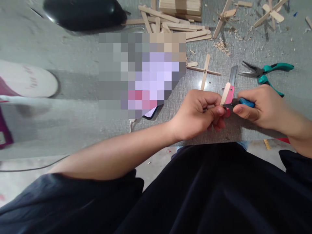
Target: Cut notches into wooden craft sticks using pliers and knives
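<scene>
My left hand (pixel 198 113) pinches a wooden craft stick (pixel 226 91) whose rounded end points up and away. In my right hand (pixel 265 105) is a small blue-handled knife (pixel 246 102), its dark blade touching the stick close to my left fingertips. Beneath the stick a pink-handled blade (pixel 233 74) lies on the table, partly hidden by the stick and fingers. Just beyond my right hand rest long-nose pliers (pixel 262 71) with green handles, jaws apart. A cross of craft sticks (pixel 206 70) lies beyond my left hand.
Loose craft sticks (pixel 170 26) and a stacked bundle (pixel 180 9) lie at the back. More stick crosses (pixel 271 11) and wood shavings (pixel 221 47) are at back right. A phone (pixel 152 112), mostly blurred out, is left of my hands. A black rounded object (pixel 85 13) sits at back left.
</scene>
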The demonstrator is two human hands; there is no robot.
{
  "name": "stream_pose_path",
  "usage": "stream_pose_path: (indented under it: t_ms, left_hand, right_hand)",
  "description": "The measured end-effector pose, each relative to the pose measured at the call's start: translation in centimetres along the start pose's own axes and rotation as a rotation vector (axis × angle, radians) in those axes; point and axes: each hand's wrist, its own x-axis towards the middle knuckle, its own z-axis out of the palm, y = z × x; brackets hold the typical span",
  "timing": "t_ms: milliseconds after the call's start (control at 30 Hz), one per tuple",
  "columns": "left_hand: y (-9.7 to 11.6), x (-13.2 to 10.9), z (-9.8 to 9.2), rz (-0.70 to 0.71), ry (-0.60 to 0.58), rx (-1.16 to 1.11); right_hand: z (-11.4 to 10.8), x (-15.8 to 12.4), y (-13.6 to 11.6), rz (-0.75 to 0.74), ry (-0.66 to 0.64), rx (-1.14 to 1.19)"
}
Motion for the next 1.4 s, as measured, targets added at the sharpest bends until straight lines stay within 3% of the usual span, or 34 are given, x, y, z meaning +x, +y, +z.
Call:
stream_pose_path:
  t_ms: [167, 400, 600, 767, 1033, 1267, 1400]
  left_hand:
    - [-0.2, 0.0, 0.3, -0.004, 0.043, -0.075]
    - [-0.6, 0.2, 0.3, -0.009, 0.071, -0.171]
    - [-0.5, 0.2, 0.2, -0.021, 0.103, -0.148]
    - [-0.4, 0.3, 0.1, 0.006, 0.117, -0.113]
    - [-0.3, 0.1, -0.1, 0.086, 0.087, -0.075]
    - [-0.6, 0.0, 0.3, 0.022, 0.016, -0.099]
    - [-1.0, -0.2, 0.5, -0.042, 0.04, -0.134]
  right_hand:
    - [0.7, 0.2, -0.5, 0.031, 0.131, -0.161]
    - [1.2, -0.1, 0.6, -0.022, 0.354, -0.394]
    - [0.6, -0.1, 0.6, -0.128, 0.44, -0.318]
    - [0.2, 0.1, 0.5, -0.098, 0.275, -0.282]
    - [-0.2, 0.1, 0.2, -0.071, 0.156, -0.243]
    - [-0.5, 0.4, 0.1, -0.056, 0.073, -0.207]
    - [0.1, 0.5, 0.3, -0.037, 0.084, -0.238]
